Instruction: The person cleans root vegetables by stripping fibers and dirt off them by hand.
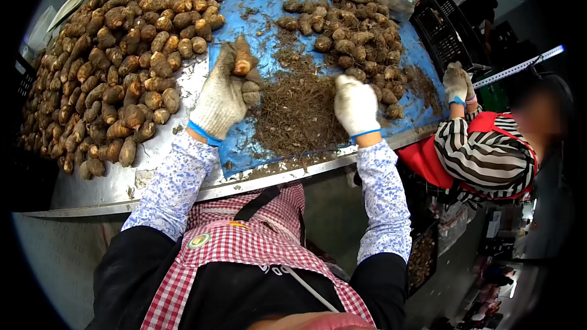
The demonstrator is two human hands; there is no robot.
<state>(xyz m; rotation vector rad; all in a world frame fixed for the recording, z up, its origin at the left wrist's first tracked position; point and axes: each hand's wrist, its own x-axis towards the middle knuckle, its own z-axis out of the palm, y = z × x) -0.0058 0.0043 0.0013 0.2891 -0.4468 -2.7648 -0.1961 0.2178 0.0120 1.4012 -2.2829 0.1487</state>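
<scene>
Blue sheet is seen under root debris; tuber is pinched in left hand, best gripped firmly, surface exposed; right hand is curled, contents indeterminable.

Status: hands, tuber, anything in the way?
Left hand gripping one tuber. Right hand curled, contents hidden. Loose root debris between them on blue sheet.

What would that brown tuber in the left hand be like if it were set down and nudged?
The tuber looks stiff, since it holds its shape in the left hand. Its rounded, elongated body would probably roll sideways rather than end over end. The rough skin suggests it isn't very slippery.
</scene>
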